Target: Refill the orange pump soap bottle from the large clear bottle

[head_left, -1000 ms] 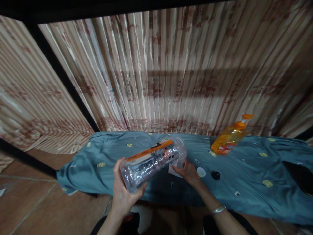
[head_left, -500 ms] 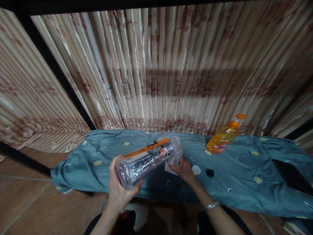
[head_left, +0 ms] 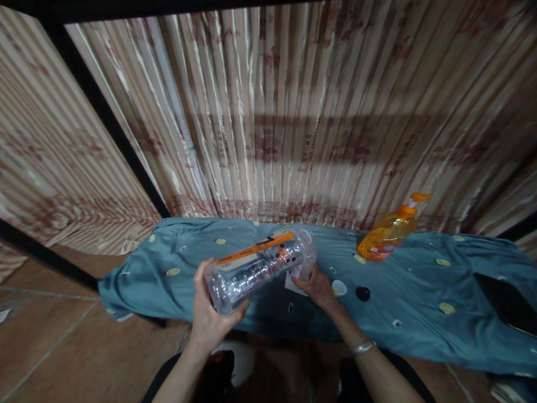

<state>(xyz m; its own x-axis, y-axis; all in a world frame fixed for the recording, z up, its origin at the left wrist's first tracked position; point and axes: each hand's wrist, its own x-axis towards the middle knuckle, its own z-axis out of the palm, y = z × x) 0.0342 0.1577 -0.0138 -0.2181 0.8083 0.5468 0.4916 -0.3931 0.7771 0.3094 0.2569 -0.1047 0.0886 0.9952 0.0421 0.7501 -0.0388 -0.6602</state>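
A large clear plastic bottle (head_left: pixel 255 274) with an orange and white label lies tilted above the cloth, its right end higher. My left hand (head_left: pixel 212 319) is wrapped round its lower left end. At the raised right end is a clear plastic container (head_left: pixel 309 260), and my right hand (head_left: pixel 316 285) has its fingers closed on it from below. Whether the two clear pieces touch, I cannot tell. A white printed piece (head_left: pixel 293 282), partly hidden, lies beneath my right hand. Beside that hand rest a white round lid (head_left: pixel 339 287) and a black cap (head_left: pixel 363 293).
A pump bottle (head_left: pixel 386 235) of orange liquid stands at the back right of the bench's blue-green cloth (head_left: pixel 188 296). A dark flat device (head_left: pixel 505 302) lies at the right edge. Striped curtain (head_left: pixel 272 112) and black metal posts (head_left: pixel 104 117) enclose the back and left.
The view has shifted slightly, so the bench and its things appear a little further right. Both hands keep their hold, and the bottle stays tilted much as before.
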